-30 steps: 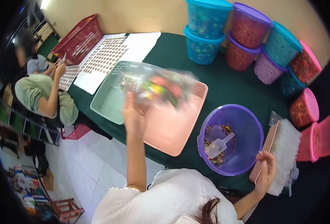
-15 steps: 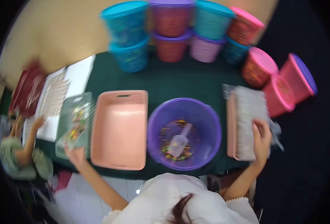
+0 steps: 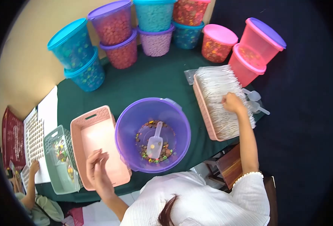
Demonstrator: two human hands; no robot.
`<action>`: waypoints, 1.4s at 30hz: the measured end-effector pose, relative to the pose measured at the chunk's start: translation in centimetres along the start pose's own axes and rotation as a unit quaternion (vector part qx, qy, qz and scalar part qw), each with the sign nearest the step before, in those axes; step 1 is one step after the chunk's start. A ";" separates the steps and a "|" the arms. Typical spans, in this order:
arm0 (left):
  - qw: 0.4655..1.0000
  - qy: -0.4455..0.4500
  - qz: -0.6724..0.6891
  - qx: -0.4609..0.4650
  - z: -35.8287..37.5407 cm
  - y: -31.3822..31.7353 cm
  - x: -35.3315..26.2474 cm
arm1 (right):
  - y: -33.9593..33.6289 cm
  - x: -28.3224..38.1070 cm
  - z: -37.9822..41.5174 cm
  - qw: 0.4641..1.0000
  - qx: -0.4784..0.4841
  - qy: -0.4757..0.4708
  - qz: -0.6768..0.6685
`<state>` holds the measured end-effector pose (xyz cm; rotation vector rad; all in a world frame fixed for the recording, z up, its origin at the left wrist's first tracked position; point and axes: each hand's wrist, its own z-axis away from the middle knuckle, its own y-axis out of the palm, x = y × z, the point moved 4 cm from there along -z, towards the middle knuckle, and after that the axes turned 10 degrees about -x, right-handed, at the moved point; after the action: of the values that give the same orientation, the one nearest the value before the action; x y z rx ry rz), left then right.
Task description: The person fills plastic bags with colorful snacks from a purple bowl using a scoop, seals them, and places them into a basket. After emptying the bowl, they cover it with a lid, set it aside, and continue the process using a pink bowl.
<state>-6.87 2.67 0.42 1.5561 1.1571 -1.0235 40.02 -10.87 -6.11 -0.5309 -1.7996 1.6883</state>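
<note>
My left hand (image 3: 99,175) hovers over the near part of a pink plastic basket (image 3: 84,145), its fingers loosely bent and apart, with nothing in them. To the right, my right hand (image 3: 232,103) is closed at the top edges of a row of thin whitish plastic bags (image 3: 221,84), packed upright in a second pink basket (image 3: 205,109); its fingertips seem to pinch a bag, partly hidden. Between my hands is a purple bucket (image 3: 127,124) with small multicoloured pieces (image 3: 166,152) at its bottom and a clear scoop (image 3: 155,146) lying on them.
A green basket (image 3: 53,177) at left holds filled packets. Stacked lidded tubs (image 3: 115,54) line the back; pink tubs (image 3: 220,43) stand at the far right. Loose scoops (image 3: 253,96) lie beside the bags. Another person's hand (image 3: 34,165) reaches over a white sheet (image 3: 48,109).
My left hand has moved from the green basket to above the pink basket. My right hand has shifted from the bags' outer side onto their tops. The view has turned.
</note>
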 end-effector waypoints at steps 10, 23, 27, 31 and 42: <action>0.984 -0.172 -0.041 0.030 1.3 3.8 3.6 | 0.3 0.2 2.7 0.997 -0.067 -0.030 -0.006; 0.996 -0.059 0.059 -0.027 5.3 4.7 4.3 | -13.1 16.8 12.4 0.851 -0.149 -0.308 -0.399; 0.998 -0.014 0.047 0.044 5.6 5.6 3.4 | -3.7 22.4 12.9 0.892 0.012 -0.437 -0.113; 0.984 0.103 0.007 0.145 6.2 6.3 2.8 | 6.7 22.8 10.5 0.868 -0.142 -0.471 0.065; 0.992 0.071 -0.007 0.108 5.3 5.9 2.6 | -1.4 23.2 10.3 0.900 -0.044 -0.428 -0.065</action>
<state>-1.08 -2.76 -2.18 1.8173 1.1861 -1.0916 16.22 -3.35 -1.12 0.3827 -2.4357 1.8977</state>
